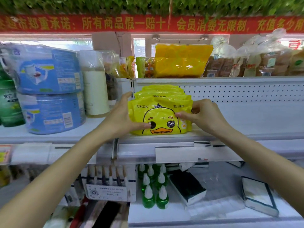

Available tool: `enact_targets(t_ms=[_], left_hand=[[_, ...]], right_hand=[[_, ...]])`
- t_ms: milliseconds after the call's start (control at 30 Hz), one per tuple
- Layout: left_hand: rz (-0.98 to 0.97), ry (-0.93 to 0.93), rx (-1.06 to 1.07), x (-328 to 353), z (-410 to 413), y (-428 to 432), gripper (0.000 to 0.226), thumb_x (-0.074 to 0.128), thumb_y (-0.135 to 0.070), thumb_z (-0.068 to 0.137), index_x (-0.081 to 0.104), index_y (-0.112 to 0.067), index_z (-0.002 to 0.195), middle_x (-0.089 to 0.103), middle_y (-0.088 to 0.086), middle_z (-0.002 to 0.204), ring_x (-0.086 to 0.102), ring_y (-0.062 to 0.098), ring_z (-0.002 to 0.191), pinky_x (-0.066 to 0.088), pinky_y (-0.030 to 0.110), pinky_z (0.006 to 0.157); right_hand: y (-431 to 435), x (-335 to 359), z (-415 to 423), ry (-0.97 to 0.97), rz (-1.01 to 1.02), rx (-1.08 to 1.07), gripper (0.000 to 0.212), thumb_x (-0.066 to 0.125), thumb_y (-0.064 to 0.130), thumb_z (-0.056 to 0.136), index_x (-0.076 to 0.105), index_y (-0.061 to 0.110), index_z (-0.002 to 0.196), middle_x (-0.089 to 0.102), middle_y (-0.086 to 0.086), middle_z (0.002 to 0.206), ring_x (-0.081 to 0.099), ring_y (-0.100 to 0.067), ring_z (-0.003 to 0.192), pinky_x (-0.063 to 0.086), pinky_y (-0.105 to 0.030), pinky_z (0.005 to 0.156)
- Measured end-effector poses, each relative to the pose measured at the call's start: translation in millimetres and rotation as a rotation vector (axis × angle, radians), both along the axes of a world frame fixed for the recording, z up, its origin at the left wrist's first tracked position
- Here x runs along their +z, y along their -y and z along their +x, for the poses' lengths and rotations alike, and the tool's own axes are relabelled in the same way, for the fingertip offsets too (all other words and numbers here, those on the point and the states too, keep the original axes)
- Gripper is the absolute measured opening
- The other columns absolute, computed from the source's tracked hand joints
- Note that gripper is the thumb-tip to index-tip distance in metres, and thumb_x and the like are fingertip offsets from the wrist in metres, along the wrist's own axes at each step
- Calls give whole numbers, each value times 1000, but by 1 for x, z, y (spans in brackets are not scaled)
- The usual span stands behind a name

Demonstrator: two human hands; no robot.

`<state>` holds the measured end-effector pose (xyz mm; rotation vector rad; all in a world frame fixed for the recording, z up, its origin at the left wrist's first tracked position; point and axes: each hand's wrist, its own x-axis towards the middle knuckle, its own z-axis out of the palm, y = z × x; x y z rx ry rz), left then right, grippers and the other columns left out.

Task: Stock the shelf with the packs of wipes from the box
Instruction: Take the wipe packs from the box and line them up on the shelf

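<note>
A row of yellow packs of wipes (pixel 160 118) with a duck face stands upright on the white middle shelf (pixel 238 134), several packs deep toward the perforated back panel. My left hand (pixel 122 117) grips the left side of the front pack, thumb on the duck face. My right hand (pixel 199 115) holds its right side, fingers on the front. The box is out of view.
Blue round packs (pixel 51 89) and a white roll (pixel 96 89) stand left of the wipes. Yellow bags (pixel 179 61) and bread bags (pixel 256 61) fill the shelf above. Green bottles (pixel 154 186) and flat boxes (pixel 187 188) sit on the shelf below.
</note>
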<state>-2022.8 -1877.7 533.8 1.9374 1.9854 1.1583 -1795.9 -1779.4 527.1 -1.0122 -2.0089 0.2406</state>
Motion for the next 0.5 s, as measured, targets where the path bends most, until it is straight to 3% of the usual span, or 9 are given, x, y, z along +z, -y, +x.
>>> enact_targets(t_ms=[100, 167, 233, 333, 500], left_hand=[[4, 74, -23, -7, -7, -8, 115, 82, -47, 58, 17, -22, 149, 44, -2, 146, 44, 13, 125, 36, 25, 99], [7, 20, -2, -6, -8, -14, 115, 83, -50, 59, 18, -21, 150, 45, -2, 145, 45, 16, 127, 38, 28, 101], [-14, -29, -2, -4, -11, -21, 126, 78, -68, 46, 22, -22, 149, 45, -1, 145, 44, 19, 130, 39, 37, 107], [-32, -36, -44, -10, -19, -34, 134, 67, -91, 31, 33, -28, 144, 52, -5, 136, 50, 19, 125, 44, 43, 103], [-86, -26, -47, -12, -25, -39, 142, 61, -95, 27, 27, -29, 147, 53, -5, 137, 51, 19, 124, 44, 42, 104]], right_hand=[[-1, 0, -2, 77, 96, -92, 64, 68, 63, 70, 64, -1, 70, 62, -15, 62, 56, -30, 63, 30, -32, 54], [0, 0, -1, 106, 136, -143, 63, 64, 66, 71, 66, 3, 70, 64, -12, 63, 61, -28, 66, 38, -33, 54], [1, -1, 0, 97, 137, -173, 64, 62, 70, 68, 65, 7, 66, 65, -7, 60, 64, -25, 66, 48, -35, 61], [-1, -2, 2, 72, 86, -193, 69, 55, 76, 61, 57, 7, 57, 65, -4, 56, 64, -24, 65, 52, -40, 67], [-1, -2, 3, 86, -47, -172, 68, 51, 77, 57, 54, 9, 50, 63, 0, 52, 65, -22, 63, 53, -40, 69]])
